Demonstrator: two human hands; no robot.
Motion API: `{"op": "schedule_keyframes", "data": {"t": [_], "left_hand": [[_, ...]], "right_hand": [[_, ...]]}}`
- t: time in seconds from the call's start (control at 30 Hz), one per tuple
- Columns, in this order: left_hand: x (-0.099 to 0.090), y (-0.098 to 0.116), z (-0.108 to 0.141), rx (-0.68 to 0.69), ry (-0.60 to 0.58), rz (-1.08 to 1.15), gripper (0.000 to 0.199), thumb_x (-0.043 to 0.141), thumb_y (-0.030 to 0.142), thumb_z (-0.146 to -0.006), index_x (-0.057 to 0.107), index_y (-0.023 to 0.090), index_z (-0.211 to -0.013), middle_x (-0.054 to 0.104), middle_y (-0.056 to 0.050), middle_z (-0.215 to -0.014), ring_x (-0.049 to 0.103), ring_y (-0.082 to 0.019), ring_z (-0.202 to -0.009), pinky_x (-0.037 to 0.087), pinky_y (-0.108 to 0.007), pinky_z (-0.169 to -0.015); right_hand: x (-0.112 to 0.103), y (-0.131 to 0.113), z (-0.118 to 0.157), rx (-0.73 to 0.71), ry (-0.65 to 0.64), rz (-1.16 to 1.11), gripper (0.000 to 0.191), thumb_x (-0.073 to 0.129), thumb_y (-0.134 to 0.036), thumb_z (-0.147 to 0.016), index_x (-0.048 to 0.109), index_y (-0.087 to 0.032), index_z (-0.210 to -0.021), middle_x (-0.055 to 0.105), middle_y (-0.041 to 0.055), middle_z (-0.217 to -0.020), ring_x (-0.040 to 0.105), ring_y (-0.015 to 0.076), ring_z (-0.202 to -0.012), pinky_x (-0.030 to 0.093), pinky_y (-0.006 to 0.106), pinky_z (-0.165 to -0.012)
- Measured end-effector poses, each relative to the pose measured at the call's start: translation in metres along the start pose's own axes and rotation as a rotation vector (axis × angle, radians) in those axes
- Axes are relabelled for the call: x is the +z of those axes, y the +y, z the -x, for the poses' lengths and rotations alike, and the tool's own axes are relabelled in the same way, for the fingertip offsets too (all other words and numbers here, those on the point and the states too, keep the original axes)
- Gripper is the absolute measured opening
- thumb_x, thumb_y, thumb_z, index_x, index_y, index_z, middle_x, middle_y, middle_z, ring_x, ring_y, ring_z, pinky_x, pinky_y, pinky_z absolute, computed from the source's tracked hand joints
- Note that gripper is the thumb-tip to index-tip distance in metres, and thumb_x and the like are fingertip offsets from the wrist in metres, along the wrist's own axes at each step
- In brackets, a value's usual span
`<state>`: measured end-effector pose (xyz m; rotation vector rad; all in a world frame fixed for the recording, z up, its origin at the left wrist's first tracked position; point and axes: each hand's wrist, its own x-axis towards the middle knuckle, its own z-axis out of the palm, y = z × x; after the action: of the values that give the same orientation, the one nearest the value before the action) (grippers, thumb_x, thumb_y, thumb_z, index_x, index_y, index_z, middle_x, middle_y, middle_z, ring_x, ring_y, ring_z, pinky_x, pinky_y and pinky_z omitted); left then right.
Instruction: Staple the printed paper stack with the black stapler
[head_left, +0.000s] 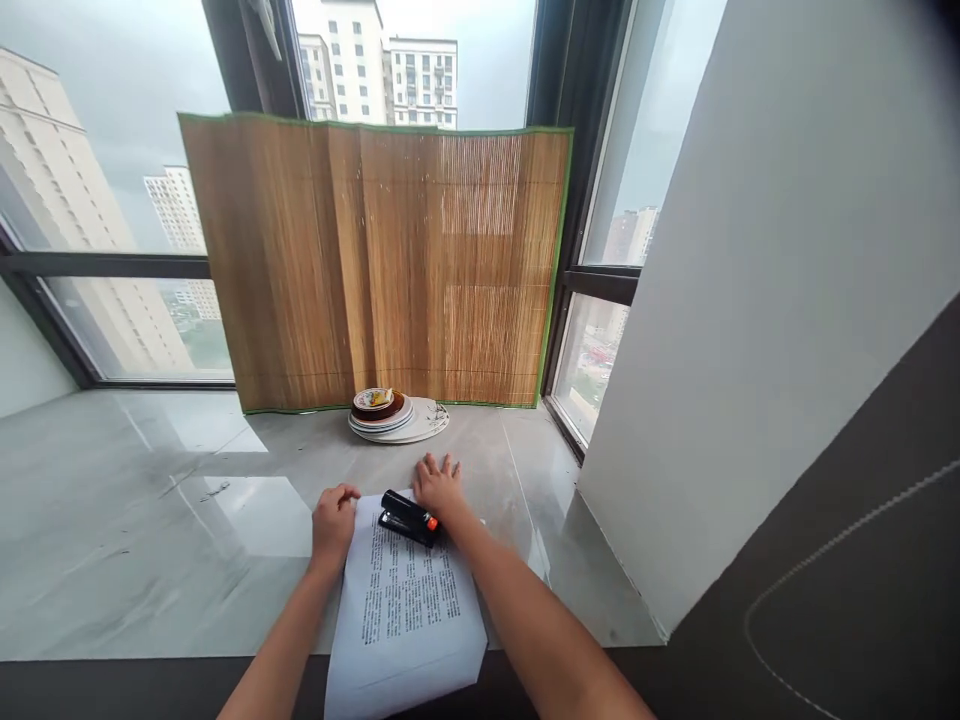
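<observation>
A printed sheet of paper (412,650) lies on the stone sill, its near end hanging past the front edge. My left hand (334,525) is at the sheet's upper left corner, with curled fingers closed on the paper's edge. Across the upper part of the page rests a black stapler (405,518) with an orange spot at its right end. My right hand (440,490) is by the upper right corner, just beside the stapler, palm down with fingers spread. Whether the right palm presses on the paper is hard to see.
A stack of plates (382,420) stands farther back on the glossy sill (187,560). Behind it a bamboo mat (390,270) with green edging leans against the windows. To the right, a white wall (750,300) bounds the sill.
</observation>
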<state>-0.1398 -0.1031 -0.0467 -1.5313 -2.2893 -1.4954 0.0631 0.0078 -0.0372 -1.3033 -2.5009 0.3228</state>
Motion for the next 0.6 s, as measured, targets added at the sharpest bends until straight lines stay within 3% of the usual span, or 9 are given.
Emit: {"op": "schedule_keyframes", "data": {"t": [0.1, 0.2, 0.3, 0.37, 0.47, 0.53, 0.6], "left_hand": [[-0.04, -0.026, 0.017, 0.101, -0.116, -0.106, 0.035, 0.043, 0.009, -0.077, 0.068, 0.022, -0.097, 0.069, -0.009, -0.104, 0.068, -0.025, -0.105, 0.054, -0.04, -0.099], [-0.054, -0.027, 0.037, 0.143, -0.177, -0.315, 0.039, 0.041, 0.009, -0.086, 0.067, 0.019, -0.112, 0.067, -0.014, -0.125, 0.066, -0.028, -0.116, 0.051, -0.044, -0.105], [-0.045, -0.004, 0.059, 0.108, -0.2, -0.504, 0.042, 0.037, 0.009, -0.093, 0.066, 0.013, -0.124, 0.062, -0.021, -0.141, 0.059, -0.034, -0.131, 0.043, -0.056, -0.114], [-0.032, 0.02, 0.074, 0.105, -0.257, -0.524, 0.045, 0.034, 0.01, -0.098, 0.065, 0.014, -0.13, 0.059, -0.02, -0.147, 0.055, -0.034, -0.138, 0.038, -0.061, -0.117], [-0.011, 0.059, 0.093, 0.224, -0.506, -0.439, 0.053, 0.032, 0.015, -0.102, 0.059, 0.026, -0.146, 0.047, -0.012, -0.163, 0.045, -0.028, -0.15, 0.031, -0.059, -0.124], [0.0, 0.08, 0.102, 0.313, -0.666, -0.421, 0.054, 0.038, 0.02, -0.102, 0.055, 0.033, -0.152, 0.038, -0.005, -0.17, 0.032, -0.028, -0.158, 0.021, -0.063, -0.127], [0.005, 0.094, 0.108, 0.344, -0.724, -0.434, 0.055, 0.04, 0.024, -0.102, 0.052, 0.037, -0.154, 0.037, -0.003, -0.171, 0.027, -0.03, -0.16, 0.013, -0.068, -0.127]], "right_hand": [[0.003, -0.019, 0.003, -0.028, 0.0, -0.032, 0.049, 0.044, -0.042, -0.106, 0.05, -0.026, -0.152, 0.03, 0.0115, -0.172, 0.025, 0.0424, -0.157, 0.014, 0.082, -0.118], [-0.003, -0.012, 0.016, -0.038, 0.027, -0.045, 0.052, 0.044, -0.04, -0.107, 0.044, -0.024, -0.156, 0.029, 0.015, -0.172, 0.03, 0.0373, -0.157, 0.014, 0.079, -0.12], [-0.016, 0.012, 0.034, -0.032, 0.03, -0.02, 0.05, 0.043, -0.036, -0.107, 0.045, -0.023, -0.156, 0.029, 0.0157, -0.172, 0.03, 0.0341, -0.157, 0.013, 0.075, -0.122], [-0.027, 0.033, 0.047, -0.023, 0.024, 0.0, 0.049, 0.043, -0.033, -0.107, 0.047, -0.023, -0.154, 0.031, 0.0149, -0.171, 0.031, 0.0324, -0.157, 0.012, 0.073, -0.123], [-0.042, 0.065, 0.066, -0.007, 0.032, 0.001, 0.048, 0.048, -0.029, -0.104, 0.05, -0.023, -0.152, 0.036, 0.0137, -0.17, 0.033, 0.0315, -0.156, 0.013, 0.069, -0.125], [-0.05, 0.083, 0.08, 0.017, 0.119, -0.072, 0.046, 0.055, -0.026, -0.1, 0.056, -0.023, -0.146, 0.044, 0.0132, -0.165, 0.037, 0.0312, -0.153, 0.017, 0.063, -0.126], [-0.056, 0.095, 0.095, 0.056, 0.237, -0.176, 0.037, 0.054, -0.026, -0.099, 0.065, -0.021, -0.134, 0.059, 0.0147, -0.151, 0.049, 0.0309, -0.143, 0.028, 0.055, -0.122]]}}
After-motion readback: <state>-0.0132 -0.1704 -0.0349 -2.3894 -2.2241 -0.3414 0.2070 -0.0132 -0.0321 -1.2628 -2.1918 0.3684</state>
